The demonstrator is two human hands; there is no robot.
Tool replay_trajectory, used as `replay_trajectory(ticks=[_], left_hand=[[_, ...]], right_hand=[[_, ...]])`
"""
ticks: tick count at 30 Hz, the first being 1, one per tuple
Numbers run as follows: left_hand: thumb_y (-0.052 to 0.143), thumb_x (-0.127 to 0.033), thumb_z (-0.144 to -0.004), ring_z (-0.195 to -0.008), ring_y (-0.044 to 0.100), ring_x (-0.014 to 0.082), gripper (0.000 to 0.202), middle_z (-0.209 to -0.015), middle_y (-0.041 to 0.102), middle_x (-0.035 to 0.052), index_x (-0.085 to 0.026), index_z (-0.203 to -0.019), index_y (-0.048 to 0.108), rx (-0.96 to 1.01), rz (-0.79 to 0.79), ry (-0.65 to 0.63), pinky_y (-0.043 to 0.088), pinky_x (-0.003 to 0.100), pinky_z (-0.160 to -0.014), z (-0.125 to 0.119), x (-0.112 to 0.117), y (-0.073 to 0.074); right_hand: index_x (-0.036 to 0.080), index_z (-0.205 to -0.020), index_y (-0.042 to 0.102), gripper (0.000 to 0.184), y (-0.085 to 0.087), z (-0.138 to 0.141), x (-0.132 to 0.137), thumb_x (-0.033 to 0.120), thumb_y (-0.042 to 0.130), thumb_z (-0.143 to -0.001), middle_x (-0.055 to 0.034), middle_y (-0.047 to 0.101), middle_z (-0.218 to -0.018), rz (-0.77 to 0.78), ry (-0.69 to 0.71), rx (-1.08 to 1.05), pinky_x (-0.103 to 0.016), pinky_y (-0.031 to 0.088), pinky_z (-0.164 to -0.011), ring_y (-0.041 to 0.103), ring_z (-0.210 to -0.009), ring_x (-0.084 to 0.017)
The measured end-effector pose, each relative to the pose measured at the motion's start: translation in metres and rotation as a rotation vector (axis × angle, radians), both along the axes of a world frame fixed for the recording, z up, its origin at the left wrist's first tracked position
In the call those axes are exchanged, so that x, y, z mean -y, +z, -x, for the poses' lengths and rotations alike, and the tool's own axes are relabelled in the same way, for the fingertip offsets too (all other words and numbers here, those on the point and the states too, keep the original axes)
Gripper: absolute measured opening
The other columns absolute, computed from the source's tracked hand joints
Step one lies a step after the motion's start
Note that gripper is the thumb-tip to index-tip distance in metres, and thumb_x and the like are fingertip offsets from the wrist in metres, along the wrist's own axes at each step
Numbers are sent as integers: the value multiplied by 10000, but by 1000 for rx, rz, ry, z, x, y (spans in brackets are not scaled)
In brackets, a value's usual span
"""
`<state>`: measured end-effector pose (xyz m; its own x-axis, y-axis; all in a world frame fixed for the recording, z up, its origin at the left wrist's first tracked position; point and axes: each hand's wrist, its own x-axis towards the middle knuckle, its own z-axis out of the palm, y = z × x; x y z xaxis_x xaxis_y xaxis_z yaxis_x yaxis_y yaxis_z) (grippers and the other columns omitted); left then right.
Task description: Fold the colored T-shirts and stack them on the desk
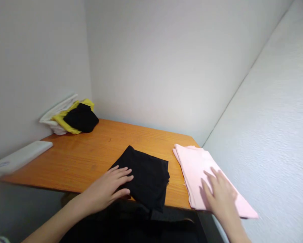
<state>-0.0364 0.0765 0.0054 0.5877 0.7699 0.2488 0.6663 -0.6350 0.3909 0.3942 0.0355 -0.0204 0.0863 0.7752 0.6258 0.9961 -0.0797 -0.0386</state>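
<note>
A folded black cloth (148,175) lies near the front edge of the wooden table, one corner hanging over that edge. My left hand (108,187) rests on its left side, fingers stretched out and apart. To the right is a folded pink cloth (194,165) in several layers, its near right part reaching past the table's edge. My right hand (219,192) is over the pink cloth with fingers spread, slightly blurred; whether it presses on the fabric I cannot tell. Neither hand grips anything.
At the back left corner of the table (90,162) a pile holds a white cloth (61,106), a yellow cloth (72,130) and a crumpled black cloth (82,118). A long white object (22,157) lies along the left edge. Walls stand behind and on both sides.
</note>
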Motion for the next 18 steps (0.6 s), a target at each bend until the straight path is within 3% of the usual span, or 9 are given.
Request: replay_trajectory(ticks=[3, 7, 9, 12, 15, 18], left_hand=[[458, -476, -952, -1265, 516, 240, 346, -1299, 636, 39, -290, -1150, 673, -62, -80, 65, 238, 469, -1144, -16, 5, -5], [372, -445, -980, -989, 593, 226, 356, -1022, 670, 55, -220, -913, 639, -46, -130, 100, 424, 399, -921, -56, 24, 3], [421, -447, -952, -890, 572, 227, 304, -924, 628, 54, -208, -875, 592, -28, -125, 112, 448, 366, -805, -79, 35, 3], [493, -398, -907, -867, 552, 245, 221, -893, 595, 64, -197, -846, 562, -26, -135, 160, 442, 361, -752, -98, 40, -2], [425, -294, -929, -844, 558, 226, 191, -859, 589, 51, -197, -809, 538, 40, -80, 192, 432, 343, -750, -95, 34, -8], [398, -310, -943, -786, 568, 202, 229, -790, 580, 23, -203, -775, 511, 165, 5, 236, 417, 318, -716, -84, 29, -15]], right_hand=[[236, -953, 647, 274, -3, 63, 15, 367, 407, -939, -98, 596, -1179, 93, 229, -110, -489, 393, -934, 487, -1187, -300], [225, -787, 583, 176, -11, 125, 27, 329, 526, -917, -44, 590, -869, 203, 250, -272, -393, 392, -762, 536, -864, -243], [221, -773, 556, 169, -16, 141, 27, 326, 563, -905, -28, 568, -817, 193, 258, -348, -369, 376, -735, 515, -812, -228], [218, -753, 525, 199, -19, 152, 26, 332, 567, -911, -14, 549, -772, 164, 278, -452, -341, 365, -719, 500, -771, -210], [222, -708, 517, 277, -16, 160, 25, 374, 525, -940, -7, 543, -712, 171, 286, -527, -326, 349, -687, 499, -733, -206], [229, -658, 525, 360, -12, 169, 24, 468, 530, -928, -8, 541, -652, 171, 236, -554, -333, 330, -668, 497, -699, -217]])
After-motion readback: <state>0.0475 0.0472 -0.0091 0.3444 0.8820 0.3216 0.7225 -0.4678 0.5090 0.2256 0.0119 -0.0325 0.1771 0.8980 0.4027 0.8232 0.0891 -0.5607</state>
